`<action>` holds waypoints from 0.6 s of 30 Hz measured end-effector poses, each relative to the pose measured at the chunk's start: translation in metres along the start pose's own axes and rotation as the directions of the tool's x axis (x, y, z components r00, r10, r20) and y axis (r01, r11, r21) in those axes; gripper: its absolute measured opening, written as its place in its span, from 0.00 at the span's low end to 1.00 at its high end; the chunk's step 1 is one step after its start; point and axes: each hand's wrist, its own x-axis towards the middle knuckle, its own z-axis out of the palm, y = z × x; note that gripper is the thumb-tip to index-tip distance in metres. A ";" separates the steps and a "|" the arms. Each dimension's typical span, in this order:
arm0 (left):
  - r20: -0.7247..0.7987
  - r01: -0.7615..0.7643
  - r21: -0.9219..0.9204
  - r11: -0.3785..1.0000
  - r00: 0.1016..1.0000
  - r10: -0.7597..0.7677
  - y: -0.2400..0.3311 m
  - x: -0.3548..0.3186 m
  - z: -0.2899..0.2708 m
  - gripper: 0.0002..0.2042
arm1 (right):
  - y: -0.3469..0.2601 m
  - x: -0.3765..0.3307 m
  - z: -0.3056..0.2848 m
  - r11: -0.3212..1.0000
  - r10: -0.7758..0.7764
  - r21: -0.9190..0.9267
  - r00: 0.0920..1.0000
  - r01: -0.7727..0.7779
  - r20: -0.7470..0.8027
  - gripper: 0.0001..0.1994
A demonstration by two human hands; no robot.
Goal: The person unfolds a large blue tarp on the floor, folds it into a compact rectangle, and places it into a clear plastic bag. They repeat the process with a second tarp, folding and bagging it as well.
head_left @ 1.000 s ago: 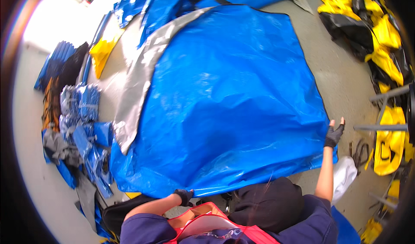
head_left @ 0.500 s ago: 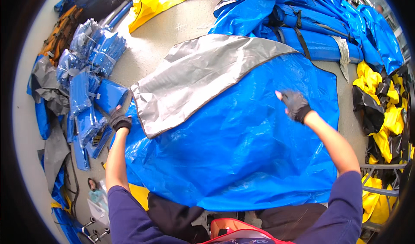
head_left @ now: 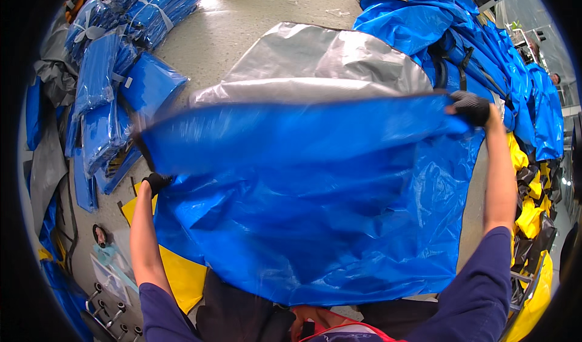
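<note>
A large plastic sheet (head_left: pixel 303 221), blue on one side and silver-grey on the other, lies spread over the floor in front of my legs. Its far portion shows the silver side (head_left: pixel 339 57). My right hand (head_left: pixel 470 107), in a dark fingerless glove, grips the dark-trimmed edge of the raised blue flap at the upper right. Across the sheet this flap is blurred by motion, its left corner hanging in the air. My left hand (head_left: pixel 159 183), gloved alike, is closed at the sheet's left edge; its fingers are partly hidden.
Plastic-wrapped blue folded packs (head_left: pixel 100 69) are stacked on the left. Blue sheets and strapped rolls (head_left: pixel 412 21) lie at the far right, above yellow and black material (head_left: pixel 530 215). A yellow piece (head_left: pixel 182 275) pokes out beneath the sheet. Small wheels (head_left: pixel 109 312) sit at the lower left.
My right hand has moved outward and farther away and now holds the flap's edge. The folded silver flap has turned over to show blue. My left hand has shifted slightly nearer, and the view has shifted.
</note>
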 end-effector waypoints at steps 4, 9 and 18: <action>0.011 0.055 0.278 0.959 0.998 -0.060 0.039 -0.002 0.014 0.30 | -0.034 0.004 -0.032 0.713 0.009 -0.679 0.970 -0.176 -0.242 0.20; -0.206 -0.510 -0.256 0.821 0.859 0.470 0.085 0.042 0.057 0.17 | -0.051 0.123 0.024 0.631 -0.166 -0.713 0.844 -0.306 -0.509 0.25; 0.597 -0.815 0.564 0.135 0.515 0.615 0.131 -0.157 0.135 0.13 | -0.084 0.205 0.092 0.455 -0.670 -0.882 0.603 -0.127 -0.433 0.18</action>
